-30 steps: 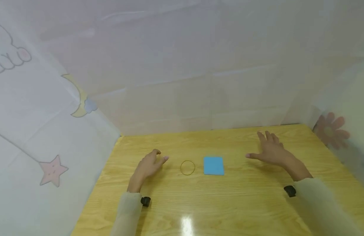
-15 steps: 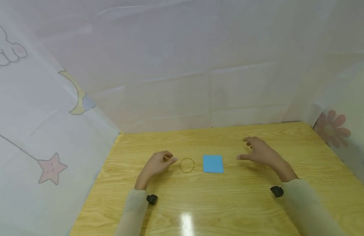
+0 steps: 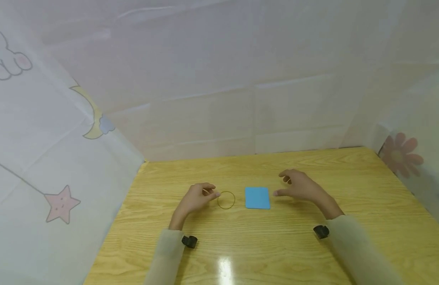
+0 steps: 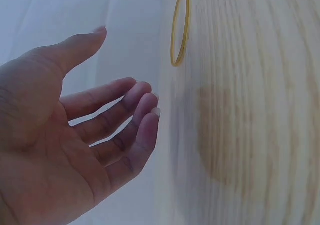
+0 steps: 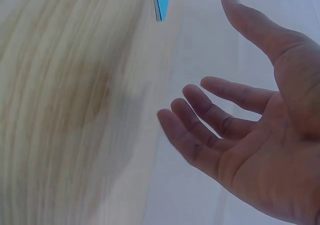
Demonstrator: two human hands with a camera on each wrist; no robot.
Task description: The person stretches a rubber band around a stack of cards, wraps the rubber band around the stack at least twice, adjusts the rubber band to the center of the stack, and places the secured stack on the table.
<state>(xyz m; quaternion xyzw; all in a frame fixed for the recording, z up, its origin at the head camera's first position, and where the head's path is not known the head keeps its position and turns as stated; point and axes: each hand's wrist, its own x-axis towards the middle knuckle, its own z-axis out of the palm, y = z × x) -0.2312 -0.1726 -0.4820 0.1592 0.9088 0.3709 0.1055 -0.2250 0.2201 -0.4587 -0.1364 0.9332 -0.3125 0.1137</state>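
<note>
A thin yellow rubber band (image 3: 226, 208) lies as a ring on the wooden table (image 3: 240, 245). To its right is a flat blue square (image 3: 257, 198), perhaps a pad of paper. My left hand (image 3: 198, 198) hovers just left of the band, thumb and fingers apart and loosely bent; in the left wrist view the palm (image 4: 50, 160) holds nothing and the band stands apart from the fingers. Just right of the blue square hovers my right hand (image 3: 301, 186), fingers relaxed and nothing in the palm (image 5: 280, 170). Only a corner of the square shows in the right wrist view.
A pale sheet wall (image 3: 205, 99) rises along the table's back edge. Side sheets with a printed star (image 3: 63, 204) and a flower (image 3: 400, 155) flank the table. Each wrist carries a small black device (image 3: 189, 241).
My left hand has moved right to beside the rubber band. My right hand has moved left towards the blue square, its fingers bending more. Band and square lie where they were.
</note>
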